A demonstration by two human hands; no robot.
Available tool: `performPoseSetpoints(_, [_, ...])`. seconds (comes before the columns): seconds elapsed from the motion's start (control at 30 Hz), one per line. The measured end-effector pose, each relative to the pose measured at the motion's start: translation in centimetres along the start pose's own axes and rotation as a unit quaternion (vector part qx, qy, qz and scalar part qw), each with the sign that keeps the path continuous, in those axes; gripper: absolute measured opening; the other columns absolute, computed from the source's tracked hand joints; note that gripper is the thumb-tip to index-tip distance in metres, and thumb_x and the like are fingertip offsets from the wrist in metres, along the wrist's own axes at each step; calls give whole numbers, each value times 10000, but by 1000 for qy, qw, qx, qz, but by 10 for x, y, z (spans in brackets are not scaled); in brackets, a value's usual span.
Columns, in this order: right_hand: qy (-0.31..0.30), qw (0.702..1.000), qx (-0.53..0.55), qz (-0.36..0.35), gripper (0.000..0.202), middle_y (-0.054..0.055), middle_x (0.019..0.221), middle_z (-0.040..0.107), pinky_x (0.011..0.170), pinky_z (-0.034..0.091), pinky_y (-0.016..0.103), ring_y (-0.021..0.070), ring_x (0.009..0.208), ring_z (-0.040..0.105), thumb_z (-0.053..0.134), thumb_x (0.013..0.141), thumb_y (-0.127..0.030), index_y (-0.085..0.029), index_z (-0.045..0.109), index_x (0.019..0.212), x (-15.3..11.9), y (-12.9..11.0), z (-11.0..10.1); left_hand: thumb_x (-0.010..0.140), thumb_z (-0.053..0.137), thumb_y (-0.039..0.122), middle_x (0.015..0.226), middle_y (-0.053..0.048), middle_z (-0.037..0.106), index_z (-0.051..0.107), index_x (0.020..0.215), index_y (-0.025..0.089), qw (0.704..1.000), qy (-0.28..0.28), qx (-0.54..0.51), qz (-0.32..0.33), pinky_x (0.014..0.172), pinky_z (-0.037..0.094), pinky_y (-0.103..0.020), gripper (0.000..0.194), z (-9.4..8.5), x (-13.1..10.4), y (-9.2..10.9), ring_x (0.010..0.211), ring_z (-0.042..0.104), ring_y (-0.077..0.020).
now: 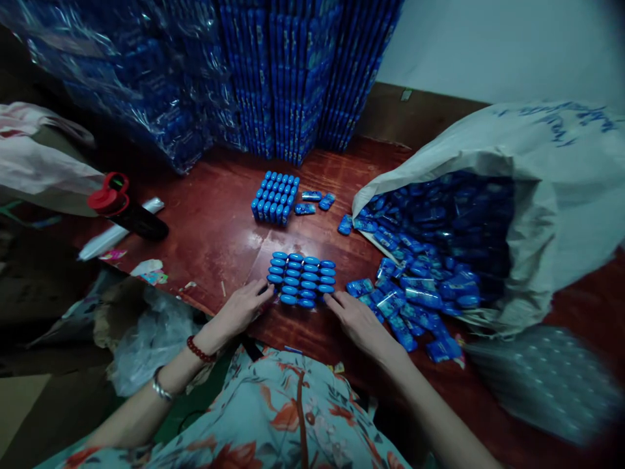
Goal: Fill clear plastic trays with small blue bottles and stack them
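A block of blue packets (301, 280) stands in rows on the red-brown table (195, 215), near its front edge. My left hand (244, 306) touches the block's left side with its fingertips. At the lower right corner of the same block, my right hand (354, 317) rests with its fingers against the packets. Both hands press the block from its sides. Behind it sits a second neat block of blue packets (275, 197), with a few loose packets (311, 195) beside it.
An open white sack (537, 195) spills loose blue packets (410, 293) onto the table at the right. Tall stacks of blue packs (288, 78) rise at the back. A dark bottle with a red lid (146, 223) lies left, near a cloth (43, 163). Bubble wrap (547, 378) is at lower right.
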State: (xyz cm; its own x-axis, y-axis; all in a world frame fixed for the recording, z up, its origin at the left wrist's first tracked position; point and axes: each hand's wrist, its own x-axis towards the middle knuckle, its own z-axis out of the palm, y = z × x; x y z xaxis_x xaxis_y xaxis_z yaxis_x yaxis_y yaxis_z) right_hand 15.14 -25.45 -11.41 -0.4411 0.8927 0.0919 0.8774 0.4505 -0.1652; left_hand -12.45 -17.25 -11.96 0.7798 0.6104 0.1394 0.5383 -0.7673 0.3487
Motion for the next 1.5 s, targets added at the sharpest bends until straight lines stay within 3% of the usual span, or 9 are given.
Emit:
performPoseSetpoints(0.17, [-66,997,-35,-6,276,92,873,602,693,479,301,191,787,575,425,831,-16,-124,579,1033,19,-16,-7,849,374,35,1018,-80,567,554,1061,187,996,-68,51,35,739,496,-293,317,-4,11,3,875,555,-181])
performPoseSetpoints(0.27, [-61,996,-62,36,255,97,864,610,673,486,301,202,778,587,438,823,-14,-127,599,987,26,-26,3,869,380,77,1026,-92,572,550,1106,178,996,-14,79,48,731,499,-300,308,5,12,-1,868,553,-187])
performPoseSetpoints(0.5, [165,970,5,179,287,96,1038,627,778,486,264,169,896,605,435,924,-213,-165,554,1181,-7,-32,33,882,449,167,1130,-130,506,530,1245,238,984,156,88,-23,751,485,-355,378,25,-7,-10,917,529,-221])
performPoseSetpoints(0.63, [231,905,18,356,279,87,1007,626,788,470,271,170,907,600,390,945,-297,-171,612,1059,-52,-26,37,868,406,72,1078,-98,520,475,1303,259,974,228,-13,-17,779,484,-305,478,29,-1,24,912,541,-178])
performPoseSetpoints(0.8, [122,848,-34,515,438,123,1014,597,662,446,306,232,864,594,343,928,-472,-157,580,1121,-73,-5,40,907,355,119,1087,-100,577,438,1308,178,990,47,-105,86,832,495,-275,414,59,67,104,979,556,-168])
performPoseSetpoints(1.03, [107,862,19,495,456,150,979,564,679,452,345,260,870,581,315,909,-505,-139,568,1008,-70,8,44,871,355,25,1083,-194,579,507,1158,17,987,-78,76,-115,866,473,-380,325,100,158,154,1032,555,-247])
performPoseSetpoints(1.17, [180,846,136,484,415,109,907,618,697,469,357,244,820,603,370,878,-527,-169,540,1000,-89,4,40,847,406,15,1133,-169,540,498,1139,53,988,-123,65,-60,831,492,-338,309,89,141,152,1036,550,-229])
performPoseSetpoints(1.33, [256,801,239,486,395,105,980,643,740,492,358,208,802,627,401,874,-470,-174,519,1108,-100,-7,32,773,457,-17,1216,-139,492,440,1209,121,973,-223,-38,47,825,509,-338,458,43,78,129,1096,515,-243])
performPoseSetpoints(1.5, [222,828,301,417,292,65,887,666,680,519,304,185,750,644,511,854,-393,-187,539,1060,-78,-28,30,881,470,161,1112,-76,576,442,1220,201,969,-124,-215,0,866,480,-297,342,1,14,86,995,561,-179])
